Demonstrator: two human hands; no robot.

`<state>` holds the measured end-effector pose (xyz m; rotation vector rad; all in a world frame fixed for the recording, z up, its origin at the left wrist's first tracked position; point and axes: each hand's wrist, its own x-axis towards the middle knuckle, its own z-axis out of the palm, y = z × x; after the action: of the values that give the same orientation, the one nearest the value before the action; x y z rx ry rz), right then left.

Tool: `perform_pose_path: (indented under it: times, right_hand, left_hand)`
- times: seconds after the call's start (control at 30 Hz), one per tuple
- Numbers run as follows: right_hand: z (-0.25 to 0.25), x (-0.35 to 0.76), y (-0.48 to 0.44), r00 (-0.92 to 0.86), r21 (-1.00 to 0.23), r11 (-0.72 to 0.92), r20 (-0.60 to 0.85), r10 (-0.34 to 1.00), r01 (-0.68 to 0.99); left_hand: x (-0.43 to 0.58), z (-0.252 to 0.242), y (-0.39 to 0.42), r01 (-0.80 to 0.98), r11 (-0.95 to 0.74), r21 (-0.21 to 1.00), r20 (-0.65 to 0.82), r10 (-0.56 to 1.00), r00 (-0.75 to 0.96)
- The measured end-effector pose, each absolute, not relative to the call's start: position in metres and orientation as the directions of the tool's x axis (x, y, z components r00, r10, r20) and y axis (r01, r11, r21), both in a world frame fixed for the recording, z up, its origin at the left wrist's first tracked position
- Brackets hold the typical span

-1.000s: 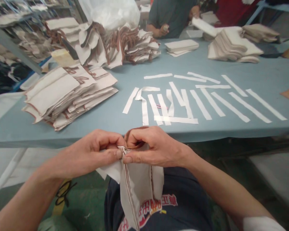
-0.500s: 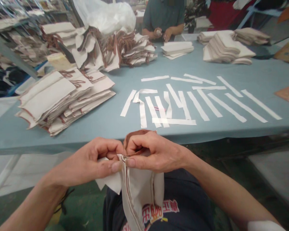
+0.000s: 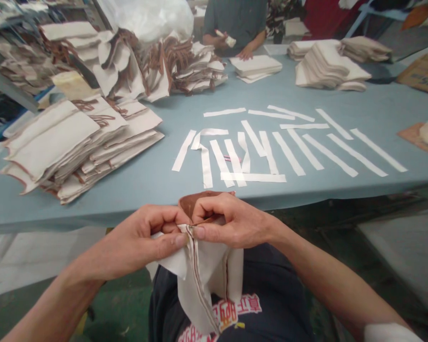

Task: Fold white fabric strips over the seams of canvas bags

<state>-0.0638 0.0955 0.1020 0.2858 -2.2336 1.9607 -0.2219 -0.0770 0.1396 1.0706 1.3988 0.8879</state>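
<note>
Cream-coloured was the cloth piece [image 3: 207, 266], with brown seam lines, and it hung from both hands before the person's dark clothing [image 3: 281, 289], on the near side of the table [image 3: 142, 192]. The left hand [image 3: 146, 240] was closed on its top edge, the thumb pressing close to a seam end. The right hand [image 3: 237, 221] pinched the same edge, its thumb just beside the left one. A brown strap [image 3: 186, 203] curved behind the right fingers; whether they gripped it too, I could not tell.

On the blue-grey table were lying many white strips [image 3: 288, 153], some of them crossing. To the left was a pile of cream pieces [image 3: 53, 140] with brown edges, and behind it a looser heap [image 3: 159, 66] of cream and brown cloth. At the far side, a co-worker [image 3: 235, 21] had one hand [image 3: 247, 51] at a low stack of cream cloth [image 3: 260, 67]; the other hand [image 3: 218, 41] held a small pale object [image 3: 230, 41].
</note>
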Motion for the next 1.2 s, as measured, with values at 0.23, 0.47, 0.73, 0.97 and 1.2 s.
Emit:
perform_pose_path:
  times: [0.23,0.47,0.73,0.97,1.2]
  right_hand:
    - [0.104,-0.059,0.098,-0.959,-0.954,0.104,0.282,0.005,-0.28]
    - [0.092,-0.054,0.105,-0.965,-0.956,0.161,0.257,0.047,-0.247]
    - [0.098,-0.047,0.109,-0.964,-0.927,0.298,0.258,0.063,-0.229]
    - [0.102,-0.048,0.112,-0.969,-0.933,0.275,0.246,0.007,-0.234]
    - [0.108,-0.05,0.11,-0.971,-0.921,0.319,0.24,0.017,-0.222]
  left_hand:
    - [-0.22,0.129,-0.071,0.103,0.374,0.922,-0.375,0.927,-0.007]
    - [-0.216,0.133,-0.064,0.051,0.424,0.904,-0.426,0.905,0.016]
    - [-0.211,0.136,-0.057,0.129,0.434,0.892,-0.436,0.9,-0.007]
    - [-0.206,0.142,-0.055,0.169,0.439,0.882,-0.444,0.896,-0.012]
    - [-0.211,0.139,-0.058,0.17,0.435,0.884,-0.442,0.897,0.0]
